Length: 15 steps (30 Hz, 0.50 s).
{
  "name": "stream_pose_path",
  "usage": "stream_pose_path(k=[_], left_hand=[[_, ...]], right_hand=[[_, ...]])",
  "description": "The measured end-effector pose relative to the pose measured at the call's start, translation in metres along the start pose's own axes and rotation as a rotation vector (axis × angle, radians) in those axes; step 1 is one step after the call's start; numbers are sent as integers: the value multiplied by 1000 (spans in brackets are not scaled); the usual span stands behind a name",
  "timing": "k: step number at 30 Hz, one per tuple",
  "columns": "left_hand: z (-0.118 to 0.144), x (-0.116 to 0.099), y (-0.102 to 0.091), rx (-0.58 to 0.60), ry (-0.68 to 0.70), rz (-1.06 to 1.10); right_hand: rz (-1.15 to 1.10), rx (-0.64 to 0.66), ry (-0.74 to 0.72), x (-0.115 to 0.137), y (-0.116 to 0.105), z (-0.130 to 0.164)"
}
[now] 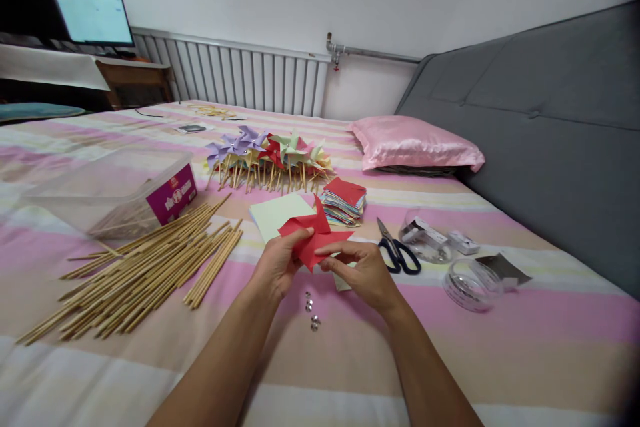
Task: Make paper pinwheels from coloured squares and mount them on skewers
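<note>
Far left: clear plastic box point(115, 197) with purple label, lying on striped bed point(500, 347). Just beside it, loose heap of bamboo sticks point(145, 273), fanned toward the near edge. Behind, toward the radiator: pile of finished pinwheels point(270, 157) in purple, red, green and yellow, already mounted on sticks. Centre: left hand point(277, 263), grip pinched on the near left edge of a red paper pinwheel point(313, 237) held just above the bed; under it, a pale green sheet point(280, 213). Below the hands, small metal pins point(311, 310) on the cover. Right hand point(367, 273), fingertips closed on the right flap of the same red piece. Judged stage: folding of this piece under way, no stick attached yet; many done, many sticks and sheets unused. Further right: stack of coloured paper squares point(345, 200), black-handled scissors point(397, 250), clear tape rolls point(470, 283), pink pillow point(415, 143).
</note>
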<state>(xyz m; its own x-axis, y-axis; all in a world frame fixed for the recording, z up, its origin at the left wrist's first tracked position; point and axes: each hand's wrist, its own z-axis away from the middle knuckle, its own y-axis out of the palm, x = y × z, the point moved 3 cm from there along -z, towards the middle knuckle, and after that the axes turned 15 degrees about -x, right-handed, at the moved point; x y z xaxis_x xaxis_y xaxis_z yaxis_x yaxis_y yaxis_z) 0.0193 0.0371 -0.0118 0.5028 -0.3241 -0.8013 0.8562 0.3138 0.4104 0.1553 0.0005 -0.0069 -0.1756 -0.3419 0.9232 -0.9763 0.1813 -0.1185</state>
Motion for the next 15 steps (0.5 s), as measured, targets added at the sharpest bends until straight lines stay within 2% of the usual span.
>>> stream_pose_path(k=[5, 12, 15], left_hand=[[6, -2, 3, 16, 80, -20], [11, -4, 6, -32, 269, -41], [10, -3, 6, -35, 308, -67]], right_hand=[[-67, -37, 39, -3, 3, -1], [-114, -174, 114, -3, 9, -1], [-88, -230, 157, -3, 10, -1]])
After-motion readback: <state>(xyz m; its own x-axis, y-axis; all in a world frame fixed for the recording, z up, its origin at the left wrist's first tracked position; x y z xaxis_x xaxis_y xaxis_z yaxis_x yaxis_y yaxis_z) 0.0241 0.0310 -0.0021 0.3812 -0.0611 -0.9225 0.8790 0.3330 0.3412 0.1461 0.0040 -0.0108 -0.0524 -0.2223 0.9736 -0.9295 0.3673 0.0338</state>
